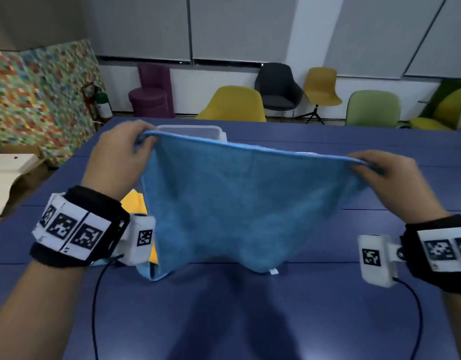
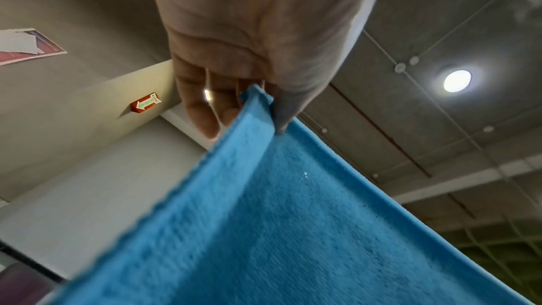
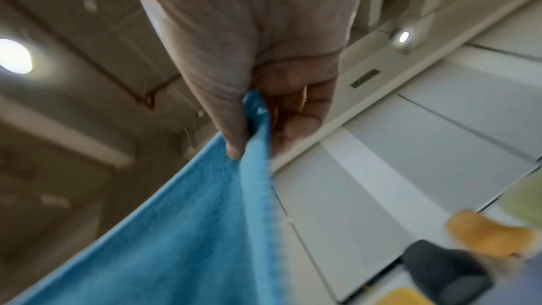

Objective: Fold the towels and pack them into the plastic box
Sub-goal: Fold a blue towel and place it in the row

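Hanging blue towel, top edge stretched sideways — left hand, right hand, fingers pinching corners.

Blue terry towel spread above the dark blue table.
It hangs by its top corners, lower edge sagging onto the table; the clear plastic box sits behind it, a yellow towel left.

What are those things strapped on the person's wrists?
Each forearm is bare, with no sleeve. The left wrist wears a black fabric band carrying white square-code tags and a small white box-shaped camera. The right wrist wears a matching black band and white camera box. A thin black cable trails from each.
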